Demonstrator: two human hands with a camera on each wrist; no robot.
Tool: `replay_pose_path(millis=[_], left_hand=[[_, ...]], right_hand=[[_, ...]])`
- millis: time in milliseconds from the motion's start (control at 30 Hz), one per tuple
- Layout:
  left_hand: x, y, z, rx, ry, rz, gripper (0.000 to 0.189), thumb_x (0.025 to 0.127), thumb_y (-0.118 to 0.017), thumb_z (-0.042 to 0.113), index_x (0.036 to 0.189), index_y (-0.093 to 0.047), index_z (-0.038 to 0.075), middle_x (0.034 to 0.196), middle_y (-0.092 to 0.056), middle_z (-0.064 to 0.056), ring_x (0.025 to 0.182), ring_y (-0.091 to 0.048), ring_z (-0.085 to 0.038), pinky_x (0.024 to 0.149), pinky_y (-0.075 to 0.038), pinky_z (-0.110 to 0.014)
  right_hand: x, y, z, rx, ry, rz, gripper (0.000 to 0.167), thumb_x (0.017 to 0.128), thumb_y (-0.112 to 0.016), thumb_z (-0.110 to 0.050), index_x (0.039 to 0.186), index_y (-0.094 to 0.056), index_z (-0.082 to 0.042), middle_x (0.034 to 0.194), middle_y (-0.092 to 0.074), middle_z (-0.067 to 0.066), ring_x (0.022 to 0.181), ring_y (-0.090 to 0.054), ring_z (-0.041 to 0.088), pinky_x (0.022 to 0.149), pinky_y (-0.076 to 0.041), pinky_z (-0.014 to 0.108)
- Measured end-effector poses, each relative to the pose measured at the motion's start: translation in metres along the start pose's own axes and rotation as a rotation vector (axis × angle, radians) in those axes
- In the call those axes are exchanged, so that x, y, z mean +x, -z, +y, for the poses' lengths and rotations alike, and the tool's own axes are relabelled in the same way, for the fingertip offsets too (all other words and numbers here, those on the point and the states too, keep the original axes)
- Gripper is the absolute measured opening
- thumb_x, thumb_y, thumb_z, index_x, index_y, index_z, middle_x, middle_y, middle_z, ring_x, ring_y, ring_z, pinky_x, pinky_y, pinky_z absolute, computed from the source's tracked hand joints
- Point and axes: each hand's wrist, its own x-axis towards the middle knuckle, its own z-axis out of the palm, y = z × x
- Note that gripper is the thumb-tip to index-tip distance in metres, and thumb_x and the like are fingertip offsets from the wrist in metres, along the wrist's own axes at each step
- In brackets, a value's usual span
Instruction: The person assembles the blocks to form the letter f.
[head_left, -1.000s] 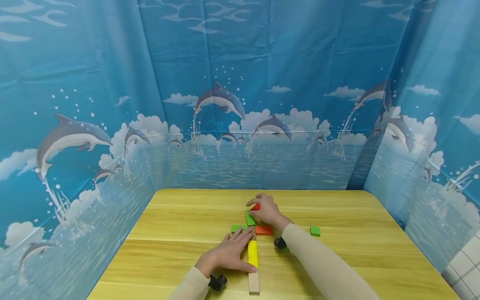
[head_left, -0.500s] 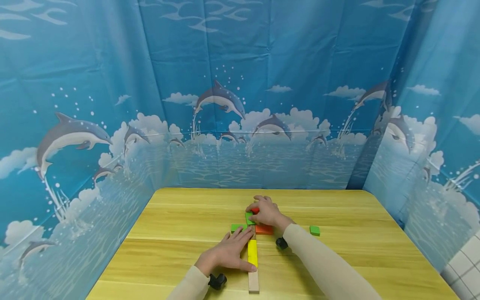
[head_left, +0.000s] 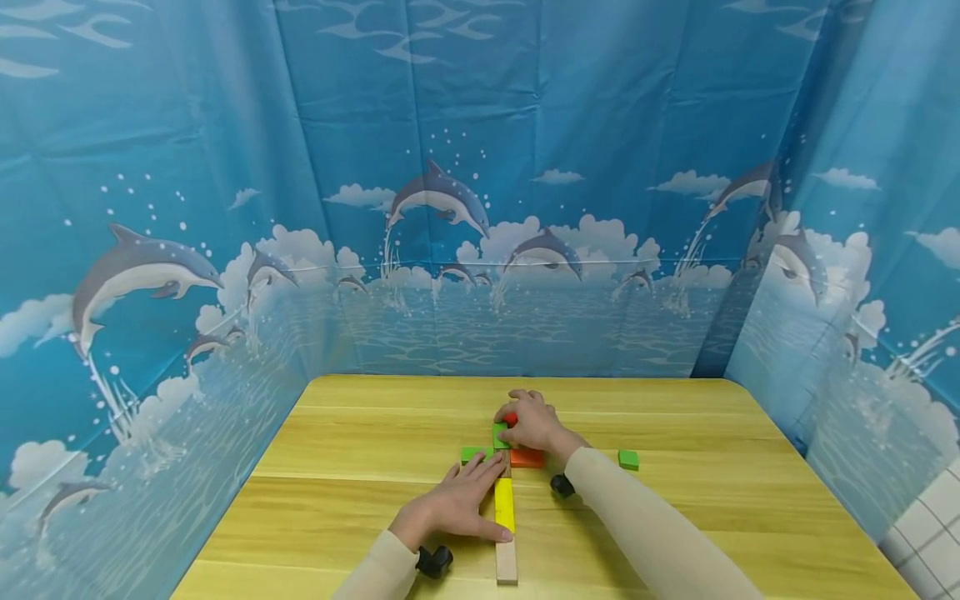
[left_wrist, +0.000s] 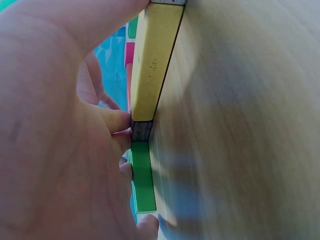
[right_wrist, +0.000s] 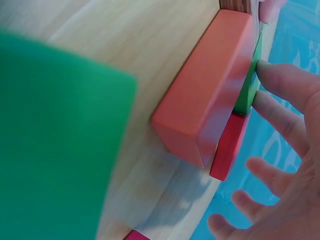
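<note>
Coloured wooden blocks lie in a cross on the table. My left hand (head_left: 465, 504) lies over the long row, fingertips on the dark brown block (left_wrist: 142, 131) and thumb where the yellow block (head_left: 505, 504) meets the pale wooden block (head_left: 507, 562). My right hand (head_left: 536, 423) holds the far green block (head_left: 500, 434) with thumb and index finger, the other fingers spread. Beside that block sits a red block (right_wrist: 230, 147), partly hidden by the hand in the head view. An orange-red block (head_left: 527, 458) forms the right arm, a green block (head_left: 474, 454) the left.
A separate small green block (head_left: 628, 460) lies to the right on the table (head_left: 360, 433). Close to the right wrist camera is a large blurred green block (right_wrist: 55, 140), with a pinkish-red corner of another block (right_wrist: 134, 235) below it. A dolphin-print curtain (head_left: 465, 317) surrounds the table.
The far green block has turned slightly and now lines up more squarely with the row, my right hand shifting with it. My left hand stays in place.
</note>
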Motion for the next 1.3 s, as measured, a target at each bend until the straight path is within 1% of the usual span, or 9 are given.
replay_pose_path(millis=[233,367,433,533,633,800,1033,1167,1300], left_hand=[[0.001,-0.001,0.000,0.011,-0.007,0.013,0.106,0.087,-0.059,0.074,0.164,-0.012,0.020,0.169,-0.006,0.004,0.154,-0.005,-0.030,0.115,-0.013,-0.067],[0.002,-0.001,0.000,0.011,-0.005,0.015,0.106,0.086,-0.059,0.074,0.164,-0.012,0.020,0.169,-0.006,0.005,0.154,-0.005,-0.029,0.115,-0.013,-0.066],[0.003,-0.002,0.000,0.010,-0.004,0.013,0.106,0.086,-0.059,0.075,0.164,-0.013,0.020,0.169,-0.006,0.005,0.154,-0.005,-0.029,0.115,-0.013,-0.066],[0.002,-0.002,0.000,0.012,-0.002,0.014,0.106,0.085,-0.059,0.075,0.164,-0.013,0.020,0.169,-0.006,0.004,0.154,-0.006,-0.029,0.115,-0.014,-0.066],[0.002,-0.002,0.000,0.018,-0.002,0.015,0.107,0.085,-0.059,0.075,0.164,-0.013,0.020,0.169,-0.006,0.004,0.154,-0.006,-0.029,0.115,-0.014,-0.066],[0.002,-0.003,0.000,0.020,0.002,0.014,0.107,0.085,-0.060,0.075,0.164,-0.014,0.020,0.169,-0.006,0.004,0.154,-0.005,-0.028,0.115,-0.014,-0.066],[0.001,-0.004,-0.001,0.016,0.007,0.016,0.107,0.085,-0.060,0.076,0.164,-0.014,0.020,0.169,-0.007,0.004,0.154,-0.005,-0.028,0.116,-0.013,-0.065],[0.001,-0.003,-0.001,0.024,0.011,0.022,0.108,0.084,-0.060,0.076,0.164,-0.015,0.020,0.169,-0.007,0.004,0.154,-0.005,-0.028,0.116,-0.013,-0.065],[0.000,-0.003,0.000,0.021,0.011,0.021,0.108,0.084,-0.059,0.077,0.164,-0.014,0.020,0.169,-0.007,0.003,0.154,-0.005,-0.028,0.116,-0.013,-0.065]], right_hand=[[0.001,0.001,0.000,-0.021,-0.010,0.001,0.029,0.088,-0.080,-0.034,0.115,-0.076,-0.024,0.154,-0.040,0.017,0.141,-0.026,0.051,0.103,-0.029,0.073],[0.000,0.004,0.000,-0.003,-0.016,0.007,0.033,0.089,-0.079,-0.033,0.120,-0.074,-0.021,0.153,-0.039,0.018,0.139,-0.030,0.049,0.102,-0.033,0.071],[-0.001,0.007,-0.001,0.031,-0.010,0.023,0.035,0.089,-0.079,-0.029,0.122,-0.073,-0.018,0.150,-0.043,0.019,0.134,-0.038,0.047,0.099,-0.040,0.066],[-0.003,0.013,-0.001,0.100,0.005,0.047,0.036,0.090,-0.078,-0.024,0.124,-0.072,-0.014,0.138,-0.052,0.017,0.119,-0.053,0.040,0.090,-0.051,0.054],[-0.008,0.020,-0.002,0.164,0.005,0.068,0.034,0.090,-0.078,-0.021,0.123,-0.072,-0.013,0.128,-0.059,0.014,0.111,-0.058,0.035,0.087,-0.053,0.048],[-0.024,0.029,0.003,0.228,-0.013,0.113,0.032,0.091,-0.077,-0.020,0.122,-0.072,-0.015,0.127,-0.063,0.010,0.116,-0.057,0.036,0.093,-0.050,0.051],[-0.053,0.033,0.013,0.300,-0.036,0.145,0.030,0.092,-0.076,-0.017,0.122,-0.072,-0.012,0.118,-0.067,0.010,0.106,-0.060,0.028,0.088,-0.051,0.047],[-0.072,0.032,0.015,0.321,-0.073,0.139,0.027,0.091,-0.077,-0.016,0.118,-0.073,-0.015,0.115,-0.067,0.008,0.099,-0.060,0.021,0.084,-0.052,0.042],[-0.090,0.030,0.018,0.304,-0.096,0.121,0.029,0.089,-0.079,-0.016,0.117,-0.074,-0.014,0.109,-0.067,0.007,0.089,-0.058,0.016,0.077,-0.052,0.038]])
